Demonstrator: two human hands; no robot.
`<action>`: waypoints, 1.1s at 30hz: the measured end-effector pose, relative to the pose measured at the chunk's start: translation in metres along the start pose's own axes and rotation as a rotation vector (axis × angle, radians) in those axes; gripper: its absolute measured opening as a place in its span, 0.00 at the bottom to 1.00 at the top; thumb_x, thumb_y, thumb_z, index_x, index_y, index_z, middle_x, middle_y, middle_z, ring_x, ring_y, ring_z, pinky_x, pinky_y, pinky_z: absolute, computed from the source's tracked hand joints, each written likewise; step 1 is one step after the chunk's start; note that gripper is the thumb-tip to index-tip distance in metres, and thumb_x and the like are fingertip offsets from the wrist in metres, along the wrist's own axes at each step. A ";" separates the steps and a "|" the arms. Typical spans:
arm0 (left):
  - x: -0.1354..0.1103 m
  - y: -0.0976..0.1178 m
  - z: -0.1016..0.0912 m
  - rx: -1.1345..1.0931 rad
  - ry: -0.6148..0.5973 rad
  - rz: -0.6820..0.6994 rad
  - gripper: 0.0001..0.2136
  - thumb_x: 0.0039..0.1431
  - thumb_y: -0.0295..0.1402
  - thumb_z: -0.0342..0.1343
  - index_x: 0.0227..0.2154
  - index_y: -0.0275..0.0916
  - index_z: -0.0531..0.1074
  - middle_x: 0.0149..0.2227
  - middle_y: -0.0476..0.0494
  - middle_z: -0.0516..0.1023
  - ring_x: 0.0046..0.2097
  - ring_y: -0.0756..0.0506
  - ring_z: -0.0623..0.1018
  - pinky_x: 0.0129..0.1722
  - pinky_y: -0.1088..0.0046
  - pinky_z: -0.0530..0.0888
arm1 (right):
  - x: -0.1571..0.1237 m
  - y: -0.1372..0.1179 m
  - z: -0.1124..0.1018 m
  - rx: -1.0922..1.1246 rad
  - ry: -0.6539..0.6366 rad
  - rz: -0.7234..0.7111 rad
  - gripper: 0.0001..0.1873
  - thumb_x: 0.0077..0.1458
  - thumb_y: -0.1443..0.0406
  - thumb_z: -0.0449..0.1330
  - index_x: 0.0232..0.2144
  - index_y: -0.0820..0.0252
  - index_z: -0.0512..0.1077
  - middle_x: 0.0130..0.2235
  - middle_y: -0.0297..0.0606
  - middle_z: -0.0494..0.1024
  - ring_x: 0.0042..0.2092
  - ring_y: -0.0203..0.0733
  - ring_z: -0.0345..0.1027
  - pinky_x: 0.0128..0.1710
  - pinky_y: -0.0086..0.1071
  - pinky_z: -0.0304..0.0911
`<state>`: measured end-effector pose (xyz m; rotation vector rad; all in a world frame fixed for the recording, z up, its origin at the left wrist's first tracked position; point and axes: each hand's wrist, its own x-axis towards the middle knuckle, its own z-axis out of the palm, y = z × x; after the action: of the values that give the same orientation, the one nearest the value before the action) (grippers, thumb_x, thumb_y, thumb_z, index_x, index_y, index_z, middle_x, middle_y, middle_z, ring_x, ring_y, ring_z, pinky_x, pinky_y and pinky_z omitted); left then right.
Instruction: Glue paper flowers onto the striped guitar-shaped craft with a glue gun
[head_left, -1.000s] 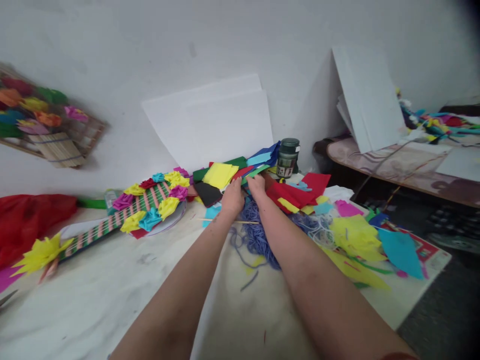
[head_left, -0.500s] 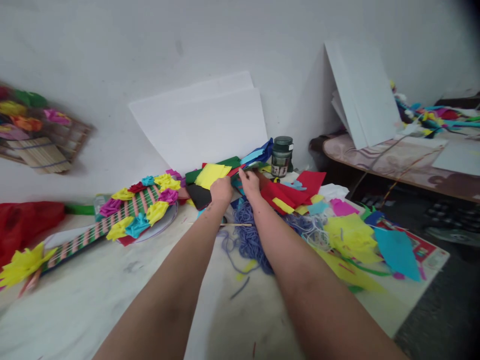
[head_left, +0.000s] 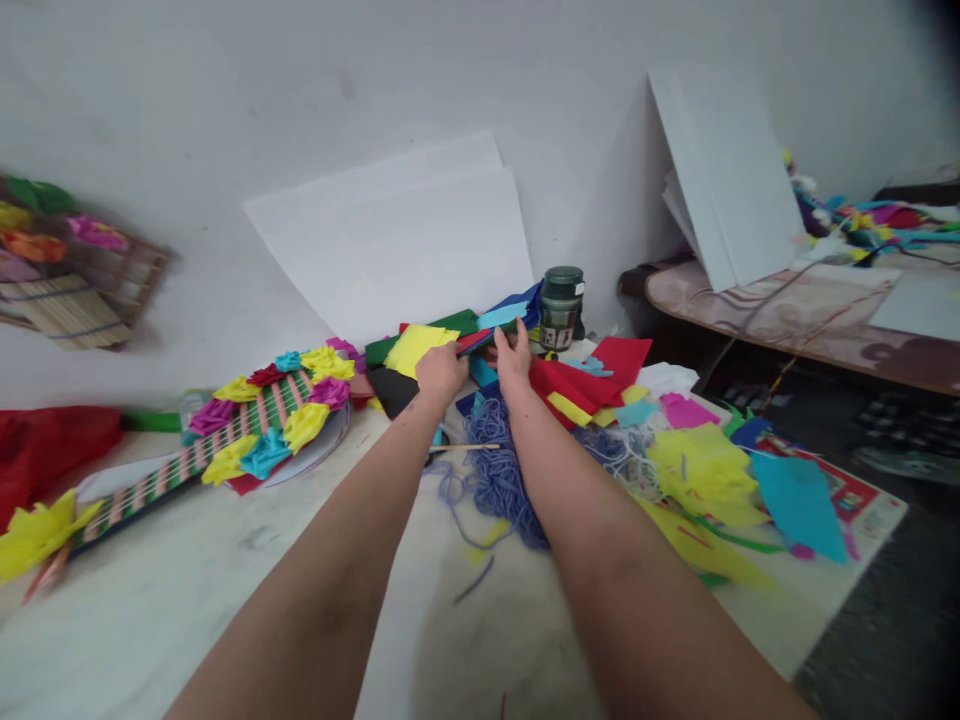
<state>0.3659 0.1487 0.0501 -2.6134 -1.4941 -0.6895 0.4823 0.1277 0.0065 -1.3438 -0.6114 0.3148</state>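
Both my arms reach forward to a pile of coloured felt sheets (head_left: 450, 335) lying against the wall. My left hand (head_left: 440, 372) rests on the pile by a yellow sheet (head_left: 416, 347), its fingers curled onto the sheets' edge. My right hand (head_left: 514, 358) pinches the edge of a red and green sheet (head_left: 487, 338) in the same pile. Below my hands a tangle of blue-purple yarn (head_left: 501, 478) lies on the white table (head_left: 225, 590), with a thin wooden stick (head_left: 469, 447) across it.
A dark green jar (head_left: 562, 306) stands right of the pile. White boards (head_left: 405, 240) lean on the wall. A striped strip with paper flowers (head_left: 255, 430) lies left. Red, yellow and cyan scraps (head_left: 705, 480) cover the right side. A red bag (head_left: 45, 450) is at far left.
My hands have shifted slightly up into the felt pile, and my right hand now grips the sheet edges. The view has drifted a little.
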 end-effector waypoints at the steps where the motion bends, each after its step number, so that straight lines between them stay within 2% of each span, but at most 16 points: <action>1: 0.000 0.003 -0.001 0.015 0.004 0.035 0.17 0.56 0.41 0.48 0.46 0.45 0.72 0.40 0.39 0.77 0.43 0.39 0.75 0.39 0.66 0.71 | 0.000 0.000 -0.001 -0.001 -0.008 -0.007 0.35 0.53 0.55 0.49 0.62 0.51 0.47 0.53 0.42 0.67 0.40 0.38 0.71 0.30 0.28 0.67; 4: 0.004 0.012 0.000 0.052 0.015 0.139 0.17 0.59 0.41 0.44 0.44 0.44 0.73 0.38 0.38 0.77 0.42 0.39 0.76 0.38 0.65 0.71 | 0.000 0.000 -0.002 0.007 -0.004 -0.026 0.34 0.52 0.54 0.50 0.61 0.50 0.50 0.52 0.41 0.68 0.41 0.40 0.70 0.32 0.29 0.67; 8: 0.010 0.021 0.001 0.109 0.000 0.197 0.16 0.60 0.34 0.42 0.40 0.38 0.75 0.36 0.34 0.77 0.41 0.39 0.76 0.40 0.65 0.70 | 0.000 -0.001 -0.002 -0.040 -0.013 -0.063 0.31 0.52 0.54 0.50 0.58 0.50 0.56 0.52 0.39 0.68 0.43 0.40 0.69 0.34 0.29 0.66; 13: 0.015 0.023 0.001 0.120 -0.012 0.150 0.14 0.58 0.31 0.45 0.37 0.33 0.76 0.36 0.31 0.77 0.42 0.39 0.76 0.40 0.66 0.71 | -0.002 -0.004 -0.001 0.119 -0.076 -0.019 0.30 0.54 0.53 0.47 0.58 0.53 0.55 0.53 0.41 0.67 0.38 0.38 0.72 0.27 0.27 0.66; 19: 0.015 0.023 0.004 0.060 -0.017 0.058 0.13 0.56 0.35 0.48 0.36 0.37 0.77 0.38 0.34 0.77 0.42 0.39 0.75 0.40 0.67 0.71 | -0.002 -0.008 -0.001 0.137 -0.035 0.076 0.32 0.56 0.52 0.44 0.60 0.57 0.51 0.51 0.44 0.68 0.34 0.36 0.73 0.25 0.25 0.65; 27: 0.013 0.016 0.011 -0.019 -0.019 0.020 0.14 0.54 0.41 0.51 0.34 0.40 0.78 0.36 0.37 0.78 0.41 0.40 0.76 0.37 0.68 0.70 | 0.001 -0.006 -0.003 0.211 0.008 0.140 0.31 0.53 0.47 0.48 0.49 0.63 0.64 0.46 0.45 0.72 0.31 0.36 0.72 0.23 0.27 0.65; 31: 0.009 0.014 0.012 -0.061 -0.004 -0.007 0.13 0.53 0.42 0.53 0.33 0.41 0.77 0.35 0.40 0.79 0.40 0.42 0.75 0.37 0.70 0.70 | 0.002 -0.002 -0.003 0.215 -0.014 0.157 0.32 0.54 0.46 0.44 0.47 0.65 0.67 0.45 0.47 0.74 0.30 0.37 0.72 0.24 0.30 0.66; 33: 0.006 0.013 0.012 -0.088 -0.010 -0.021 0.13 0.53 0.43 0.53 0.33 0.42 0.77 0.34 0.41 0.79 0.40 0.43 0.75 0.37 0.71 0.69 | 0.004 0.001 -0.003 0.162 -0.033 0.121 0.33 0.55 0.45 0.41 0.46 0.65 0.68 0.44 0.47 0.74 0.31 0.39 0.72 0.26 0.32 0.66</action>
<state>0.3837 0.1498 0.0444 -2.6717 -1.5304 -0.7622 0.4880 0.1277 0.0059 -1.2241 -0.5217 0.4755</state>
